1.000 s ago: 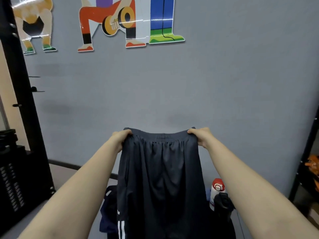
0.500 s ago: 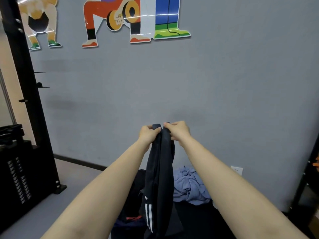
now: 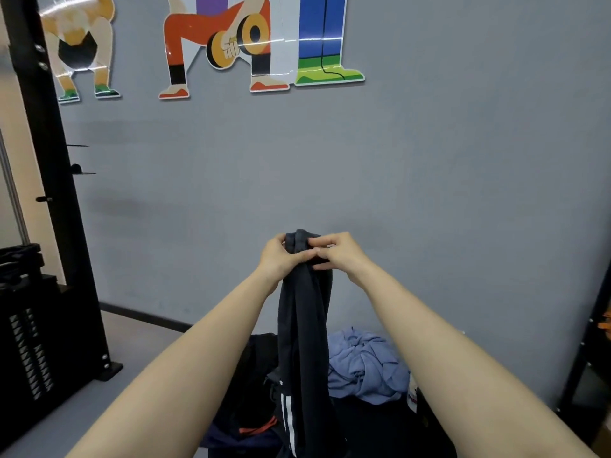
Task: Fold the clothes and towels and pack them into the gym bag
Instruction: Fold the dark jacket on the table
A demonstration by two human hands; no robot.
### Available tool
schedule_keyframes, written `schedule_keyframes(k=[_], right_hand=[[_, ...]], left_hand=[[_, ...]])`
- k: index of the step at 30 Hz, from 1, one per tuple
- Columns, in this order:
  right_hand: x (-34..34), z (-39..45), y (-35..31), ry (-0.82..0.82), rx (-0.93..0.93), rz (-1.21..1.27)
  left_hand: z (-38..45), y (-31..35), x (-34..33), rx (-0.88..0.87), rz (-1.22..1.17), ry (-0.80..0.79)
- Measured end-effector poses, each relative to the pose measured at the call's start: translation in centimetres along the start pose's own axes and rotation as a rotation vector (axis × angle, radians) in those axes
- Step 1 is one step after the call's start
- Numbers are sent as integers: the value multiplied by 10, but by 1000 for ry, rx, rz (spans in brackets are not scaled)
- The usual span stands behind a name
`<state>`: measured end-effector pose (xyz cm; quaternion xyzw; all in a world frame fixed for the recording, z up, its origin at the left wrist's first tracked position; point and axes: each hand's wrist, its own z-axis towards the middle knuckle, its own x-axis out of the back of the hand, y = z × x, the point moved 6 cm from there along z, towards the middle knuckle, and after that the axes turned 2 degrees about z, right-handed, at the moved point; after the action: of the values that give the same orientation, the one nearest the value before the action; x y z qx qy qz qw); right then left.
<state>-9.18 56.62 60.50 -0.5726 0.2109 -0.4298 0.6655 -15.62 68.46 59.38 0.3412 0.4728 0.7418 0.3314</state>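
Two hands met at chest height: the left hand (image 3: pixel 281 257) and right hand (image 3: pixel 337 251) each pinched the gathered waistband of the dark, white-striped fabric shorts (image 3: pixel 302 325), which hung doubled lengthwise in the air above a crumpled pale-blue cloth (image 3: pixel 367 365) and dark bag (image 3: pixel 251 408). With so small a grip, one layer could slip free, spoiling the fold.

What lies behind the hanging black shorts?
Behind the black shorts lies a crumpled blue garment to the right and dark bag fabric to the left; anything directly behind is covered.
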Motion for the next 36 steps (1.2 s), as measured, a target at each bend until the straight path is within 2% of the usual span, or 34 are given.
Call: schedule_keyframes(k=[2,5,7,8,12,14,16,20,24,29,33,36], right_hand=[[8,1,-5,-22,43,-59],[34,2,-1,150,93,-37],[49,2,13,228,54,-3],[53,2,23,218,6,8],[43,-2,56,-27,-184,162],[34,-4,60,-155,-190,210],[28,-5,58,-215,-149,213],[35,-4,40,-71,-42,229],[48,-7,18,75,72,239],[50,-17,-6,18,93,149],[58,-27,-19,7,89,152],[66,-37,-24,39,117,157]], left_hand=[[3,1,7,3,-20,11],[8,0,12,49,-140,-19],[11,0,12,79,-205,-57],[12,1,11,78,-225,-80],[9,6,10,24,-317,-156],[7,8,10,3,-350,-188],[6,9,11,-10,-358,-212],[3,10,17,-11,-296,-177],[1,15,33,-90,-40,-94],[-3,23,44,-146,141,18],[-7,25,43,-108,94,71],[-13,27,38,-87,8,25]])
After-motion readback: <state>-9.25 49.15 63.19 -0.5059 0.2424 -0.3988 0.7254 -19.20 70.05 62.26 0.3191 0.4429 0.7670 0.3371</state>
